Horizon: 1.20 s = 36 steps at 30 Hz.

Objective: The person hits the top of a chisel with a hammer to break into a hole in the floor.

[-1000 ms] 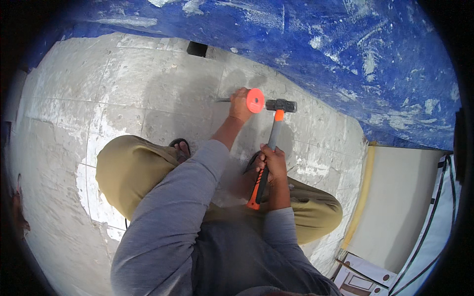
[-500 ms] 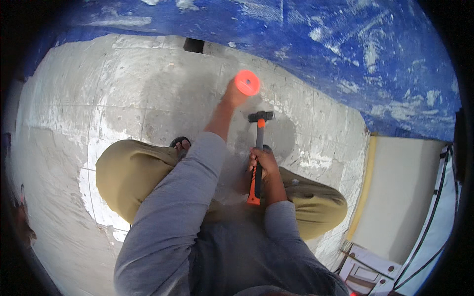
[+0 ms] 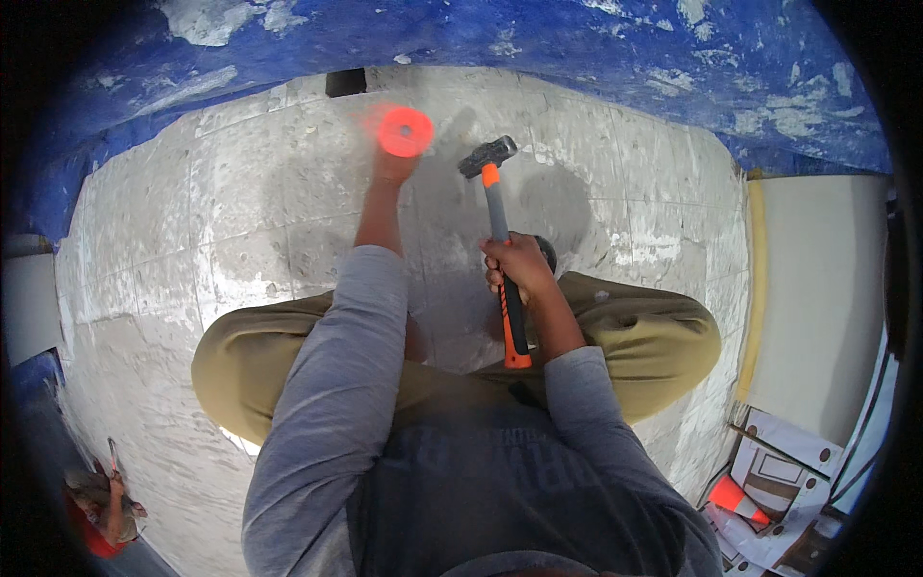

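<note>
My left hand point(image 3: 388, 173) is stretched forward over the concrete floor point(image 3: 240, 192), closed around a chisel-like tool. Its round orange guard point(image 3: 404, 132) is blurred and hides most of the fingers, and the tool's tip is not visible. My right hand point(image 3: 519, 269) grips the middle of an orange and black hammer handle point(image 3: 508, 317). The dark hammer head point(image 3: 487, 156) is raised just right of the orange guard, apart from it. My knees in tan trousers point(image 3: 663, 337) spread out below both arms.
A blue painted wall point(image 3: 577, 48) curves along the top. A dark block point(image 3: 344, 82) sits at its base. A cream wall point(image 3: 817, 288) stands at right, with a cardboard box point(image 3: 784, 457) and an orange cone point(image 3: 735, 500) below it. Another person point(image 3: 101, 495) crouches at the lower left.
My left hand has moved forward and to the left with the orange guard. The hammer head has come away from the guard, and the handle now points more upright.
</note>
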Tool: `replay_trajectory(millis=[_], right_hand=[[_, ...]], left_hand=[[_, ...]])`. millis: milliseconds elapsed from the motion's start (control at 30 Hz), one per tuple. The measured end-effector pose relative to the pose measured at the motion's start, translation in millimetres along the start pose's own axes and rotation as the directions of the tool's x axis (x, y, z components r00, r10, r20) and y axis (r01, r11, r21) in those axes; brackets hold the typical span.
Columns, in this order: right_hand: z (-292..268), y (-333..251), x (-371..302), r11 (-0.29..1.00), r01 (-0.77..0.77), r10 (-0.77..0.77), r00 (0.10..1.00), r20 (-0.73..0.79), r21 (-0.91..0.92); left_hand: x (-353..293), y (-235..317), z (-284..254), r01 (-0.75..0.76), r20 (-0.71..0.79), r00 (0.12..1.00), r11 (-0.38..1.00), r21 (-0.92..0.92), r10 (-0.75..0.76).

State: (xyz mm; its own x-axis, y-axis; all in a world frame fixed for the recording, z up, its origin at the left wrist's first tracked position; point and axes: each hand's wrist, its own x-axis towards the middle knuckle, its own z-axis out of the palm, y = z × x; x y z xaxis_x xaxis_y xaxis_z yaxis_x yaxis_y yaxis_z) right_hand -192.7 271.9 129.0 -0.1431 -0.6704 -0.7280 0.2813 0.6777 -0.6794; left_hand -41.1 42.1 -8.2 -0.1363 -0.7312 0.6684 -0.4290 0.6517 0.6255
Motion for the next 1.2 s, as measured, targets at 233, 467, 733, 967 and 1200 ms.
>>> replay_trajectory(millis=[233, 467, 733, 967, 1200], right_hand=[[-1.6, -6.7, -21.6, 0.992, 0.120, -0.125, 0.983, -0.133, -0.040], [-1.0, -21.2, -41.5, 0.950, 0.306, -0.312, 0.936, -0.163, -0.058], [-3.0, -21.3, -46.6, 0.920, 0.386, -0.391, 0.918, -0.074, -0.068], [3.7, -21.3, -50.9, 0.901, 0.420, -0.425, 0.904, -0.034, -0.108], [14.4, -41.6, -69.2, 0.701, 0.713, -0.709, 0.689, -0.149, -0.038]], left_hand=[[-33.6, 57.4, 36.5, 0.214, 0.398, 0.906, 0.967, -0.139, -0.144], [-43.2, 64.5, 30.9, 0.104, 0.369, 0.922, 0.993, 0.058, -0.118], [-38.1, 71.8, 33.7, 0.220, 0.432, 0.878, 0.975, 0.014, -0.204], [-38.8, 67.7, 32.9, 0.181, 0.329, 0.930, 0.983, -0.014, -0.166], [-31.9, 62.8, 22.9, 0.119, 0.274, 0.958, 0.985, -0.122, -0.082]])
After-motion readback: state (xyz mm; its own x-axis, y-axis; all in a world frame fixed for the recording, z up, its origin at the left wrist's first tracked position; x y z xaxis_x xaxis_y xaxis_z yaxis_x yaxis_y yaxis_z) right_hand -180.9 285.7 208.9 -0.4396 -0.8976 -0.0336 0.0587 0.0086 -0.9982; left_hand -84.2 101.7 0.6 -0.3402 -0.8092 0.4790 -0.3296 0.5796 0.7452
